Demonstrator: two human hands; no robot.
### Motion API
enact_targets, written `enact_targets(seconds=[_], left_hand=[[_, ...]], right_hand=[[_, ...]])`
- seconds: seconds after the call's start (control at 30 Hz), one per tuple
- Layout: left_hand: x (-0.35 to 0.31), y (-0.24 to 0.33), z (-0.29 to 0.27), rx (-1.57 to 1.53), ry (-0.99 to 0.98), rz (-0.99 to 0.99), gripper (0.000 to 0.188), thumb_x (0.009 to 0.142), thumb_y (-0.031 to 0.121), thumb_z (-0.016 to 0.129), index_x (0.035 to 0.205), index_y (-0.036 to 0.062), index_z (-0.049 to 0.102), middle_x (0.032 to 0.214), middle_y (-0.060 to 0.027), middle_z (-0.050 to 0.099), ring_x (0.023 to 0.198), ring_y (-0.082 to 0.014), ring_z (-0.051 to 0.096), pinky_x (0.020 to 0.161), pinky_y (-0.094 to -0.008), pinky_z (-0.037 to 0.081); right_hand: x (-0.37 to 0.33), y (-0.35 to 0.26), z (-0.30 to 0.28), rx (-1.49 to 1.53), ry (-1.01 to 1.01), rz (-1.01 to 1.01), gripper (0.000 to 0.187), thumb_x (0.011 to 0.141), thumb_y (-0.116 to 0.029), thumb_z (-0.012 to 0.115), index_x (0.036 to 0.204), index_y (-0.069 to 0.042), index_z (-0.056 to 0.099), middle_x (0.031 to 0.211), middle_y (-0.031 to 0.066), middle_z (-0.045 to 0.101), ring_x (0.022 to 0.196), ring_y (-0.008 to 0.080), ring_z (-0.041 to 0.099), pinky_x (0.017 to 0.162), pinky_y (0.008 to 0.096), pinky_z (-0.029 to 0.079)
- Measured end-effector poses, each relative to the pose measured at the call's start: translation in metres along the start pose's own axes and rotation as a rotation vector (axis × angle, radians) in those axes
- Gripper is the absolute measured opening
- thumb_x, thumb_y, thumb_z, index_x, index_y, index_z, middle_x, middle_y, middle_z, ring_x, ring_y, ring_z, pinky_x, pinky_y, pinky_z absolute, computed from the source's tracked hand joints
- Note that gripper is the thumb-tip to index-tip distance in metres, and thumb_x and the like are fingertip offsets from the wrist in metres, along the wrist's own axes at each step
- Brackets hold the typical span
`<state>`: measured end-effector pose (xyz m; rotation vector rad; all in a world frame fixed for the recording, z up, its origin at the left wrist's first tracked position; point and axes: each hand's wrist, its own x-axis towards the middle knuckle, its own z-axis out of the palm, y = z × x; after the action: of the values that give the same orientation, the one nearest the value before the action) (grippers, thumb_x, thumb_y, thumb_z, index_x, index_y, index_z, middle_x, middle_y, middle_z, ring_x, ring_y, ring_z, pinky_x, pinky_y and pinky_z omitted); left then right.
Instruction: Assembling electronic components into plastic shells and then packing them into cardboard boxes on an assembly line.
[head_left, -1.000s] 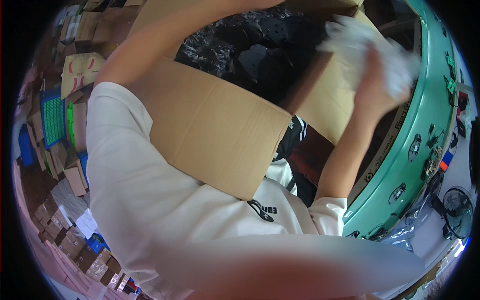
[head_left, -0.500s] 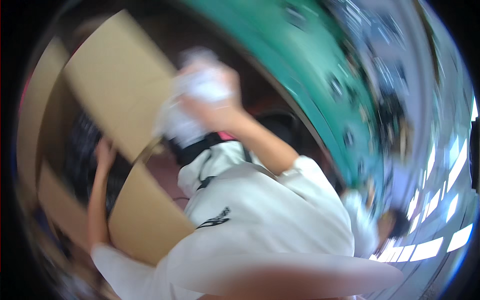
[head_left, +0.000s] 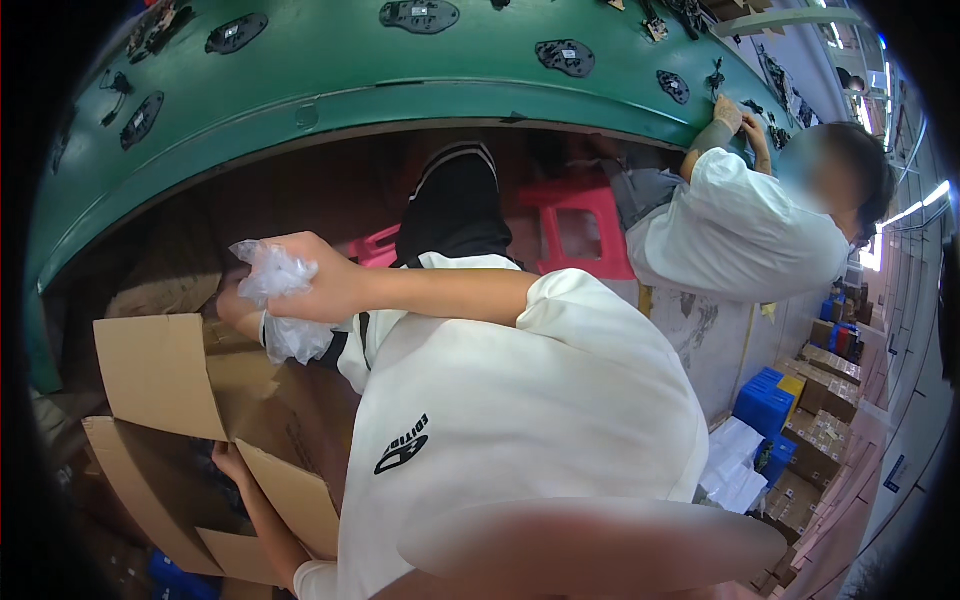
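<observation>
Crumpled clear plastic bags point(head_left: 272, 272) are bunched in my right hand point(head_left: 318, 278), its fingers closed around them. This hand is in front of my body, above the open cardboard box point(head_left: 155, 375). My left hand point(head_left: 230, 460) reaches down into the box beside a raised flap point(head_left: 290, 490). Its fingertips are hidden in the dark inside, so I cannot see whether they grip anything. Dark contents show only faintly there.
A green workbench point(head_left: 330, 140) with several black oval parts point(head_left: 420, 14) crosses the far side. To the right, a co-worker in a white shirt point(head_left: 735, 230) works at the bench. A pink stool point(head_left: 590, 228) stands between us. Boxes and blue bins point(head_left: 765, 400) line the right.
My view has swung round, so the bench now runs across the top and the box sits lower left. The blur has cleared. My right hand still holds the plastic bags; my left remains in the box.
</observation>
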<state>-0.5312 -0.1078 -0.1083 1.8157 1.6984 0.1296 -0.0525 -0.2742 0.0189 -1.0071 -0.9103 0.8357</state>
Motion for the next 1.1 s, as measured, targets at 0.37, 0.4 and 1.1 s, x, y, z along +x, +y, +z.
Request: enact_targets(seconds=[0.37, 0.4, 1.1], left_hand=[[-0.038, 0.070, -0.101, 0.263, 0.223, 0.369, 0.019, 0.100, 0.015, 0.054, 0.102, -0.0034, 0.061, 0.088, -0.0127, 0.063, 0.079, -0.0213, 0.059, 0.077, -0.0324, 0.049], [-0.045, 0.088, -0.114, 0.287, 0.215, 0.270, 0.024, 0.102, 0.018, 0.051, 0.106, -0.0032, 0.061, 0.094, -0.0143, 0.064, 0.085, -0.0247, 0.061, 0.081, -0.0345, 0.049], [-0.010, 0.036, -0.004, -0.048, 0.384, -0.028, 0.026, 0.090, 0.021, 0.058, 0.108, 0.0097, 0.071, 0.100, -0.0133, 0.072, 0.092, -0.0297, 0.069, 0.082, -0.0403, 0.054]], right_hand=[[0.026, -0.005, -0.016, 0.097, -0.087, 0.031, 0.026, 0.075, -0.006, 0.075, 0.099, -0.004, 0.066, 0.086, 0.0021, 0.067, 0.079, 0.0105, 0.063, 0.073, 0.0292, 0.052], [0.026, -0.006, -0.019, 0.067, -0.092, 0.011, 0.026, 0.075, -0.006, 0.075, 0.099, -0.004, 0.066, 0.086, 0.0024, 0.067, 0.078, 0.0103, 0.063, 0.072, 0.0291, 0.052], [0.144, 0.018, 0.018, -0.120, -0.357, 0.120, 0.024, 0.081, 0.007, 0.067, 0.101, -0.001, 0.056, 0.097, 0.0156, 0.068, 0.083, 0.0182, 0.066, 0.072, 0.0309, 0.055]])
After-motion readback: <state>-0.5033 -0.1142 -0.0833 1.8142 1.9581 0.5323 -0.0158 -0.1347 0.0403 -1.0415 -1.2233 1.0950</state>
